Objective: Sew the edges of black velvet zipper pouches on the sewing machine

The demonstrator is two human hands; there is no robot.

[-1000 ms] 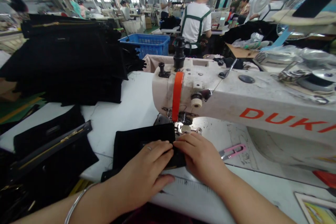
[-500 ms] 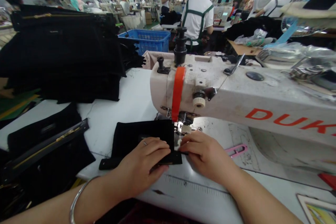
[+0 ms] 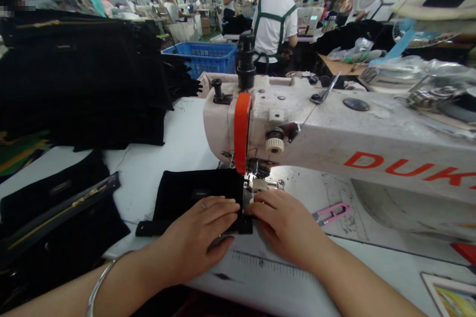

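Note:
A black fabric piece [image 3: 178, 190] with a small label lies flat on the white table, its right edge beside the lit presser foot [image 3: 256, 184] of the sewing machine [image 3: 316, 129]. A black strip [image 3: 148, 228] runs along its near edge. My left hand [image 3: 204, 228] rests on the fabric, its fingers stretched towards the right edge and the thumb apart below. Just in front of the presser foot, my right hand [image 3: 284, 223] has its fingers bent together at the fabric's right edge, pinching the strip's end.
Pink thread snips [image 3: 332, 214] lie right of my right hand. Black bags with gold zips [image 3: 59, 208] are at the left, below a tall black fabric stack [image 3: 82, 79]. A blue basket [image 3: 219, 57] stands behind. A person in a green-strapped apron [image 3: 273, 25] has their back turned.
The view has shifted slightly, so most things sit a little further left. Both hands keep nearly the same place on the fabric, and more of its label shows.

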